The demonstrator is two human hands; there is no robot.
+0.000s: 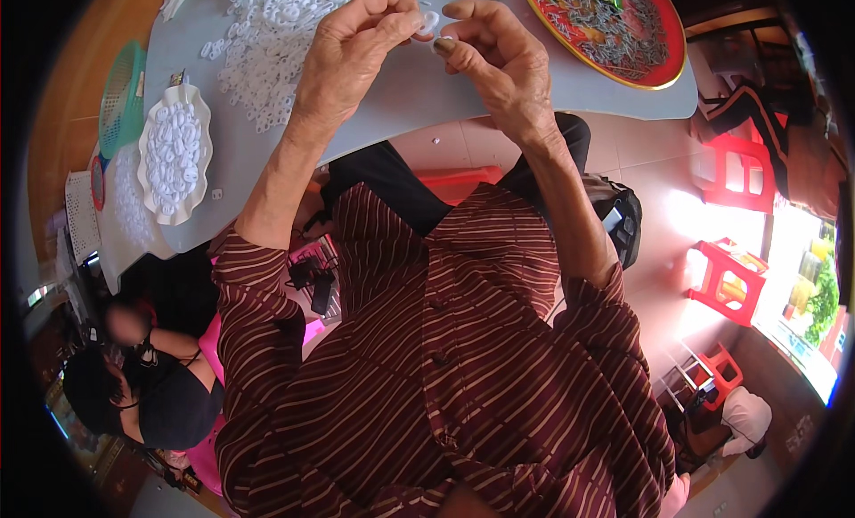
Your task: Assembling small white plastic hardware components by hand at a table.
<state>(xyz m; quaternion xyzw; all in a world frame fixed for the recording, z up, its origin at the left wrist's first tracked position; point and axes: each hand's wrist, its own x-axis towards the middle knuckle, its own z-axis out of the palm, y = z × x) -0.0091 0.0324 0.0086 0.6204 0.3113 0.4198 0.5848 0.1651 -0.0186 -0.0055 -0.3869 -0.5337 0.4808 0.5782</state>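
At the top centre of the frame, a person's left hand (356, 50) is pinching a small white plastic ring (430, 21) between thumb and fingertips, while the right hand (499, 59) is closing thumb and forefinger on a second small white piece (448, 42) just beside it. Both hands are hovering over a pale grey table (419, 90). A loose heap of white rings (272, 37) is lying at upper left, and a scalloped white dish (174, 153) filled with more is sitting at the left edge. A red tray of grey metal parts (614, 24) is resting at upper right. Red plastic stools (735, 220) are standing at right.
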